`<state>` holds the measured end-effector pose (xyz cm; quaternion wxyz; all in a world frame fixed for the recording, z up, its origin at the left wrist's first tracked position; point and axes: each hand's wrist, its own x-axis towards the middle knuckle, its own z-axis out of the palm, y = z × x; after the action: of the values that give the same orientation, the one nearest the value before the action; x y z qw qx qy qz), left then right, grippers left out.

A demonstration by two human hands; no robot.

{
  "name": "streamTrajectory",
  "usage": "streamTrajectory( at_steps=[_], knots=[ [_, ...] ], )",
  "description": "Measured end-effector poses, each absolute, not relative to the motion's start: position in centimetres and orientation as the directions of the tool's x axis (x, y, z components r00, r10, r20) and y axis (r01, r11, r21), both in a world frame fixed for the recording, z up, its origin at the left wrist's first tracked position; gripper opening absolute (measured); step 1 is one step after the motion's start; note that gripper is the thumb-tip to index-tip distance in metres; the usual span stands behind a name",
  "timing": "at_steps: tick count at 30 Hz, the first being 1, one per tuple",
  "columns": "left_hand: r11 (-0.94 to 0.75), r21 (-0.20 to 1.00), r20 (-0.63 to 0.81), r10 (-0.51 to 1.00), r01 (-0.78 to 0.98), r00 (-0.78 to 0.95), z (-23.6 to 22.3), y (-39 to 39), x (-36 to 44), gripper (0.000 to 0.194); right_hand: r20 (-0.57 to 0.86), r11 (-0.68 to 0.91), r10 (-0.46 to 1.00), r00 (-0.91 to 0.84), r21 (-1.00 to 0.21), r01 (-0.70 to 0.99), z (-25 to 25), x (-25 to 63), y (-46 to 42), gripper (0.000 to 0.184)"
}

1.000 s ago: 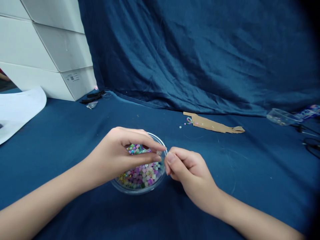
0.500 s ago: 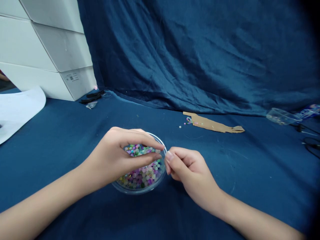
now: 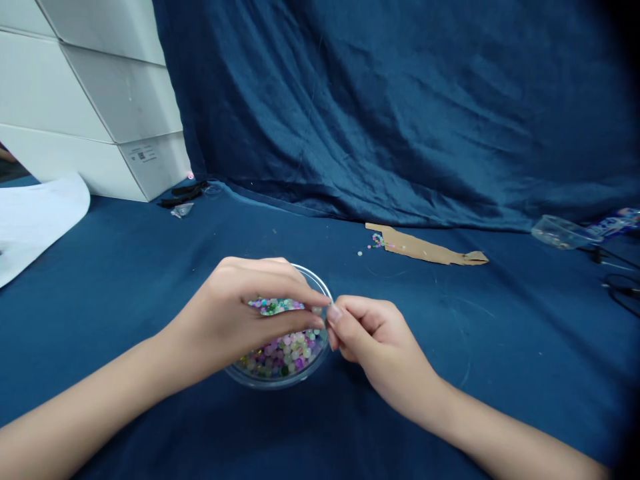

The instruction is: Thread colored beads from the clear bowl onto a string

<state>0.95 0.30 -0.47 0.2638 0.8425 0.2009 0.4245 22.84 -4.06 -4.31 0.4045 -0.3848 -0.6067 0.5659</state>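
A clear round bowl [image 3: 280, 383] of small beads in purple, green, white and yellow stands on the blue cloth. Over it is my left hand [image 3: 250, 313], its thumb and forefinger closed around a pale bead [image 3: 317, 311]. By the bowl's right rim, my right hand [image 3: 373, 337] pinches thumb against forefinger, the other fingers curled in. Whatever lies in that pinch is too small to make out. The fingertips of both hands nearly meet, and my left palm hides part of the beads.
A torn cardboard strip [image 3: 430, 247] with loose beads [image 3: 376, 240] at its left end lies farther back. White boxes [image 3: 90, 93] are stacked at the left beside a white sheet [image 3: 43, 220]. At the right are a clear plastic container [image 3: 563, 233] and dark cables [image 3: 625, 287].
My left fingertips have tilted slightly downward and come closer to the right thumb. My right hand has shifted a little left, still pinching.
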Motion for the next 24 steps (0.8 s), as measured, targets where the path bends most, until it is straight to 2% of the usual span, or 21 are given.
streamTrajectory(
  at_steps=[10, 15, 20, 24],
  knots=[
    [-0.790, 0.604, 0.630, 0.555, 0.107, 0.543, -0.7, 0.3, 1.1, 0.019, 0.084, 0.115, 0.905, -0.417, -0.992, 0.049, -4.1, 22.9, -4.0, 0.047],
    [-0.736, 0.661, 0.578, 0.625, 0.149, 0.524, -0.7, 0.0, 0.9, 0.026, 0.119, 0.163, 0.907, -0.403, -0.984, 0.077, -4.3, 23.0, -3.9, 0.045],
    [-0.768, 0.630, 0.642, 0.600, 0.118, 0.478, -0.7, -0.3, 0.4, 0.039, 0.177, 0.212, 0.917, -0.358, -0.976, 0.059, -4.4, 23.2, -3.9, 0.038],
    [-0.749, 0.657, 0.640, 0.612, 0.082, 0.465, -0.3, -0.9, 0.2, 0.045, 0.170, 0.219, 0.905, -0.390, -0.972, 0.085, -4.4, 23.3, -4.0, 0.029]
  ],
)
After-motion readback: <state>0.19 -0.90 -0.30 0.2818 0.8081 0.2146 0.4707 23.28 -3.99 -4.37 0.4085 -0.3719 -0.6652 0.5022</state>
